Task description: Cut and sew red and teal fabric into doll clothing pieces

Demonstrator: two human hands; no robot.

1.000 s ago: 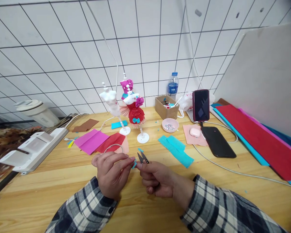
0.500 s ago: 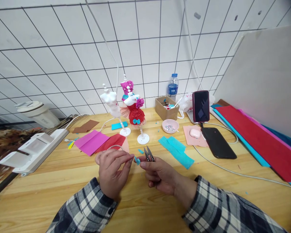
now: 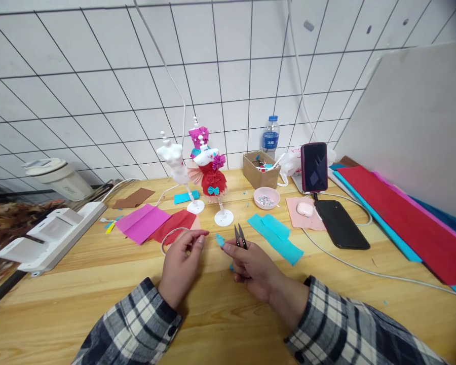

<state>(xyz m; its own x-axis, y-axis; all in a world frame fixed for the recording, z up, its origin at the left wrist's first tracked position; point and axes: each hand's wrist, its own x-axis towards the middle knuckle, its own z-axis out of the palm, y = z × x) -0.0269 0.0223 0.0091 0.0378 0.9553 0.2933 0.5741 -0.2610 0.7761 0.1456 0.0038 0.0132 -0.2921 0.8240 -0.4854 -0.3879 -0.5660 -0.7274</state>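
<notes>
My right hand (image 3: 256,266) has a small piece of blue crepe paper (image 3: 220,240) pinched between thumb and forefinger. The same hand also keeps hold of black thread snips (image 3: 240,237), their blades pointing up and away from me. To its left, my left hand (image 3: 182,263) is open and holds nothing, the forefinger stretched toward the blue piece and slightly apart from the thumb. Beyond the hands stands a mini dress form (image 3: 215,180) in a red paper dress with a blue bow. Strips of blue crepe paper (image 3: 275,238) lie to the right of the snips.
A bare white dress form (image 3: 174,165) stands at the back. Magenta paper (image 3: 143,223) and red paper (image 3: 178,225) lie left. A pink bowl (image 3: 266,198), cardboard box (image 3: 261,175), water bottle (image 3: 270,137) and black phone (image 3: 342,224) are on the right, a power strip (image 3: 57,238) far left.
My left hand has let go of the blue piece and drawn back a little to the left. My right hand has shifted slightly right with the snips and the piece.
</notes>
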